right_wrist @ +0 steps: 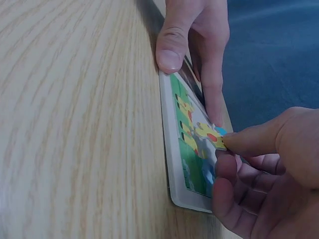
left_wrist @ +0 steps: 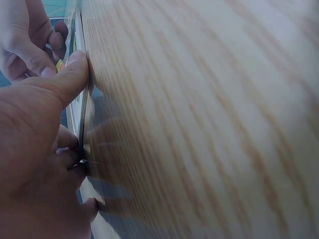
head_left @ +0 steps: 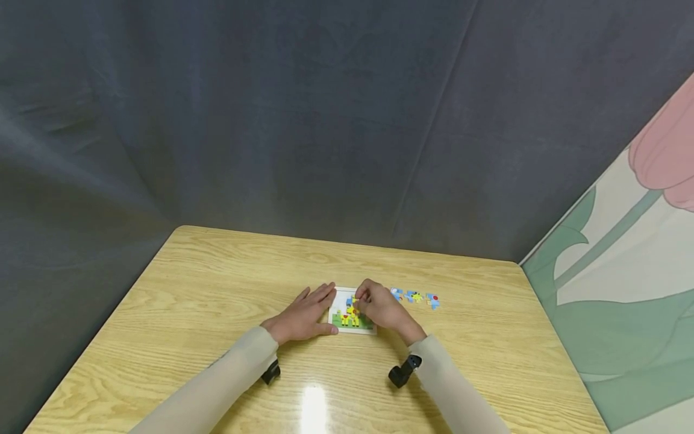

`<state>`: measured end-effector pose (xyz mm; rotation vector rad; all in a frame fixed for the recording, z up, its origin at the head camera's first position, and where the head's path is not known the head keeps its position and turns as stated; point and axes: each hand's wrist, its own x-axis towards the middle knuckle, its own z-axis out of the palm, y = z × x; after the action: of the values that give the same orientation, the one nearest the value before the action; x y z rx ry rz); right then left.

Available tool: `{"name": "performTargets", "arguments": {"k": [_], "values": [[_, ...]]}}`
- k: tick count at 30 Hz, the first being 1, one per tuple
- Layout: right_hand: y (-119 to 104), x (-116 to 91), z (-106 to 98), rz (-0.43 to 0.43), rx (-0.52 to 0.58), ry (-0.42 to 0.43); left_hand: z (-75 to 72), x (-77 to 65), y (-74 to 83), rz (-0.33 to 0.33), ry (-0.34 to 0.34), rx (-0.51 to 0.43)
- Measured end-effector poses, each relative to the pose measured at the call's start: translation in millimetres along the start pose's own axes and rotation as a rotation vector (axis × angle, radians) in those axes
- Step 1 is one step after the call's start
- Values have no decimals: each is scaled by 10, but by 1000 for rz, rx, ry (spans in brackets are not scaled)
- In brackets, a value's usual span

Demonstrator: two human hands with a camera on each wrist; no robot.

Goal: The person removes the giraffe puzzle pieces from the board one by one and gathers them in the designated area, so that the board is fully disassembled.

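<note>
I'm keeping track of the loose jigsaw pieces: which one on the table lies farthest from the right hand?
The rightmost jigsaw piece, blue with a red spot; the yellow-and-blue middle piece and the blue-and-white piece both lie nearer the right hand.

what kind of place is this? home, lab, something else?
Probably a screened-off tabletop workspace, though the wider room isn't visible. A dark curtain hangs behind the wooden table, and a flower-print backdrop stands along its right side.
</note>
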<state>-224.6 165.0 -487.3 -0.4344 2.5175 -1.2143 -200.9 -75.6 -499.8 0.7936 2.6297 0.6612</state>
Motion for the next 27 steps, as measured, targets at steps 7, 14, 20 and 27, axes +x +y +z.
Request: {"name": "performTargets", "arguments": {"k": [7, 14, 20, 27], "values": [[9, 1, -30, 11, 30, 19, -16, 3, 18, -7, -4, 13], [-3, -24, -45, 13, 73, 11, -10, 2, 13, -10, -6, 8], [-53, -69, -83, 19, 63, 10, -3, -5, 21, -14, -5, 7], [-51, -152, -164, 41, 42, 44, 5, 4, 15, -18, 3, 14]]}}
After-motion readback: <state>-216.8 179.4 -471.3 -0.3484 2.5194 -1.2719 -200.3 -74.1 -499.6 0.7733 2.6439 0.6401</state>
